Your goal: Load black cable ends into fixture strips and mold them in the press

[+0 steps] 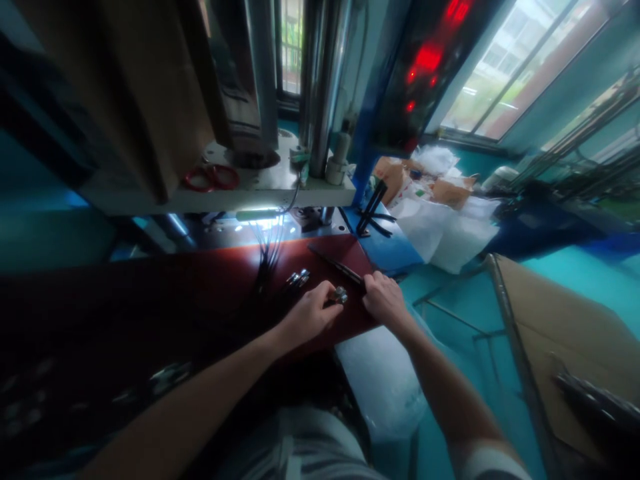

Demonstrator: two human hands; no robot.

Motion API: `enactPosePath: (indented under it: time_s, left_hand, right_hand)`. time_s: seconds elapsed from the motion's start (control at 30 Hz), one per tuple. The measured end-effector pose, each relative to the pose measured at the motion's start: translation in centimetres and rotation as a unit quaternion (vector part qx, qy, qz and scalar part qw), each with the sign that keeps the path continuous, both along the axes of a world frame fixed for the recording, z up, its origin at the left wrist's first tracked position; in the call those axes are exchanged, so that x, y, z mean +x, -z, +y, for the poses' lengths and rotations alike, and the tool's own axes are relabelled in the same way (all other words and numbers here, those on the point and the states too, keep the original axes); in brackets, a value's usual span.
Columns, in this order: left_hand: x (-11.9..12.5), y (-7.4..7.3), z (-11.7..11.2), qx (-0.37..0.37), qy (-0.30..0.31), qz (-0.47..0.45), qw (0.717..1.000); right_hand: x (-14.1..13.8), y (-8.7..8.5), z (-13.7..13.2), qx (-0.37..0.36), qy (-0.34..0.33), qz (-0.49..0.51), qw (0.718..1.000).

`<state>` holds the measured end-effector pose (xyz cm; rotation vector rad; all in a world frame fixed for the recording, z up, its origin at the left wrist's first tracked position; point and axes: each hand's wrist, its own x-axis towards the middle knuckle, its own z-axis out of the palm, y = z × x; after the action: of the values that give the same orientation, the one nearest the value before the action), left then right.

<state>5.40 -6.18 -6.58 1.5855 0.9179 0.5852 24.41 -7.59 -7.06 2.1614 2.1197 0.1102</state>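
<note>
My left hand point(310, 312) pinches a small shiny metal part point(341, 295) between thumb and fingers, above the dark red tabletop point(220, 270). To its right, my right hand point(385, 299) is closed around the end of a long, slender dark tool point(340, 267); its exact kind does not show. The tool points away to the upper left, its tip near the machine's lower plate. Several similar shiny metal parts point(299, 277) lie left of the held one. Beside them is a bundle of thin dark wires or rods point(267, 257), blurred.
A press-like machine with steel columns point(320, 87) stands behind the table. Red-handled scissors point(213, 177) rest on its white plate point(250, 199). A black stand point(373, 213) is on the right. Beyond are white bags point(440, 227); a cardboard box point(565, 313) stands far right.
</note>
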Motion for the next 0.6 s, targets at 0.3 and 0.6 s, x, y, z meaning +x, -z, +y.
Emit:
enactPosePath:
  time_s: [0.3,0.6]
  left_hand:
    - [-0.3,-1.0,0.1,0.12,-0.014,0.061,0.991]
    - [0.8,0.0,0.9,-0.057,-0.019,0.01,0.998]
  right_hand:
    - [-0.7,1.4,-1.3,-0.02,0.057,0.498,0.865]
    - [-5.9,2.6,-2.4,0.076,0.096,0.834,0.538]
